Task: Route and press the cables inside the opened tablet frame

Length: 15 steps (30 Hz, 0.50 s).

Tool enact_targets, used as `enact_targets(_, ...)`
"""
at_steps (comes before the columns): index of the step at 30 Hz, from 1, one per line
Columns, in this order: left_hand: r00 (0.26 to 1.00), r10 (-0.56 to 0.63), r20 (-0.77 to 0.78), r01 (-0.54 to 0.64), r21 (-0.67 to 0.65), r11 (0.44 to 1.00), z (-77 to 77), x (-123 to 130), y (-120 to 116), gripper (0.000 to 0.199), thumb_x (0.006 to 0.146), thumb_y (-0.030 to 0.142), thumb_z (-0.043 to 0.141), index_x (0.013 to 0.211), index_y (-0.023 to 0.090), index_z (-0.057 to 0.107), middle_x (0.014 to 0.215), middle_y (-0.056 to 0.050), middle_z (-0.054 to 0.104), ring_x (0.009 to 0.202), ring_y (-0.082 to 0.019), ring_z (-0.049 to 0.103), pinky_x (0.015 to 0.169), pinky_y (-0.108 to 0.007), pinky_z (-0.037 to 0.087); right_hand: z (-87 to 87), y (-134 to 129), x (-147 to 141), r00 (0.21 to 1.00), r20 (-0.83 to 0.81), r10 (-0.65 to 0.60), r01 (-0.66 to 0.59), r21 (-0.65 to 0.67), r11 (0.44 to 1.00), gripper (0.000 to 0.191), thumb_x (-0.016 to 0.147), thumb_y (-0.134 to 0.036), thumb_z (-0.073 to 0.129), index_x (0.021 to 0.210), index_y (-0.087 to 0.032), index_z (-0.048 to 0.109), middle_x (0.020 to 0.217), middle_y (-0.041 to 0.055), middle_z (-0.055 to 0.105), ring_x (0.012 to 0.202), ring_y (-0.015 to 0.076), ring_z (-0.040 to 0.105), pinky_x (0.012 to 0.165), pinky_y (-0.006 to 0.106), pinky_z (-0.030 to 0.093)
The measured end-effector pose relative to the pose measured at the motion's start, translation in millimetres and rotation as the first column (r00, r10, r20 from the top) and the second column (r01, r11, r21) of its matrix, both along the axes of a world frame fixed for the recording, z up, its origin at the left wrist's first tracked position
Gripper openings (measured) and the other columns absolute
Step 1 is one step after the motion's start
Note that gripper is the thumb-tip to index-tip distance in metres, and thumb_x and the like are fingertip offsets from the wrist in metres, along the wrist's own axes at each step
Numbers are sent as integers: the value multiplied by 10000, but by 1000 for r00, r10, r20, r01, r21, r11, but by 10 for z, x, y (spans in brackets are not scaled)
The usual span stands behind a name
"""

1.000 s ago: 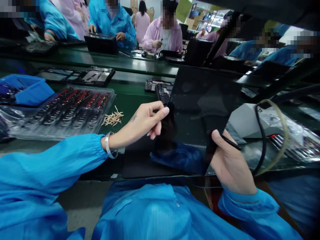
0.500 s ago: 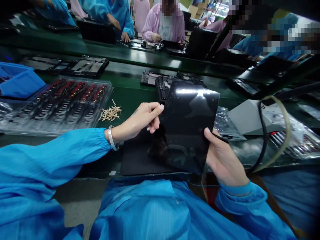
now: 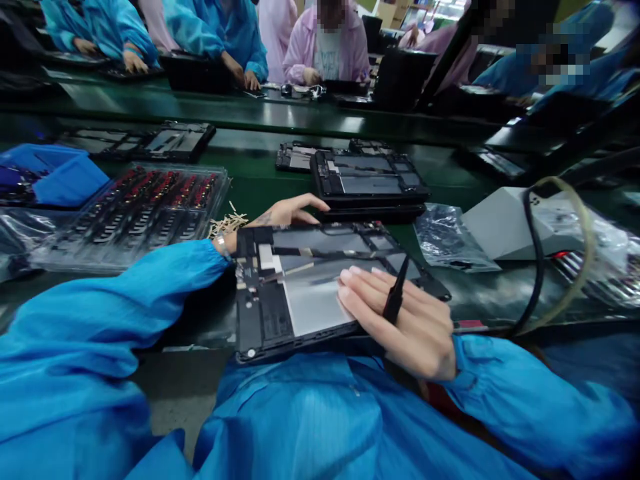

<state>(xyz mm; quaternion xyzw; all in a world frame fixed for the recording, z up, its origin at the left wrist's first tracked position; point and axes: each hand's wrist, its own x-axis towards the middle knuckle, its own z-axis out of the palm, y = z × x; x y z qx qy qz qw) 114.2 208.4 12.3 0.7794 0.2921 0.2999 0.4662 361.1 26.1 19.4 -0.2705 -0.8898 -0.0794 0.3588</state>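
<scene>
An opened tablet [image 3: 315,310] lies in front of me, its inside facing up with a silvery battery area and dark boards. My right hand [image 3: 410,320] rests across its right part, fingers stretched over the battery. Black tweezers [image 3: 395,300] are held between those fingers, tip pointing up. Beyond the tablet's far edge, my left hand [image 3: 287,210] has its fingers extended. Its fingertips reach the near left edge of a stack of opened tablets [image 3: 370,177]; whether they touch it I cannot tell.
On the left are a clear tray of small parts [image 3: 145,213], a blue bin [image 3: 70,173] and a pile of thin tan strips [image 3: 230,220]. To the right lie a clear plastic bag [image 3: 450,237], a grey box [image 3: 505,227] and looped cables [image 3: 587,253]. Several co-workers sit across the bench.
The dark glossy panel upright in my right hand is gone from sight; an opened tablet lies in front of me. My right hand has come down flat onto it. My left hand has opened.
</scene>
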Motion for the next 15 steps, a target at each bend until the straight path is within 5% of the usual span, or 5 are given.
enact_targets(2,968,94,-235,-57,157,986,-89,-269,-42,451,835,383,692,1224,160,638,985,-80,752,894,-215,701,789,-287,498,-165,-29,19,997,78,-27,22,61,998,440,953,-113,558,1368,-237,636,1402,66,607,1280,254,623,1087,402,559)
enact_targets(6,728,329,-602,-59,423,904,-145,-790,-256,348,969,433,484,1079,185,702,1030,-83,724,903,-238,664,806,-315,456,-303,-130,27,987,144,-68,71,-21,997,366,950,-109,567,1281,-207,689,1339,102,658,1242,275,647,1041,413,585)
enact_targets(11,707,327,-627,-32,434,900,-303,-954,-624,537,1011,571,338,1265,170,588,1174,-138,603,1098,-290,583,984,-422,457,-423,-212,-46,975,210,-74,85,-44,995,269,969,-189,602,1215,-172,707,1305,147,683,1233,295,656,996,438,606)
enact_targets(15,710,394,-583,-174,397,901,-422,-855,-816,579,976,612,352,1272,153,543,1253,-156,539,1210,-338,510,1078,-555,408,-581,-207,-60,983,176,-40,58,-97,994,370,939,-369,674,1209,-117,704,1271,195,700,1214,316,671,1010,490,593)
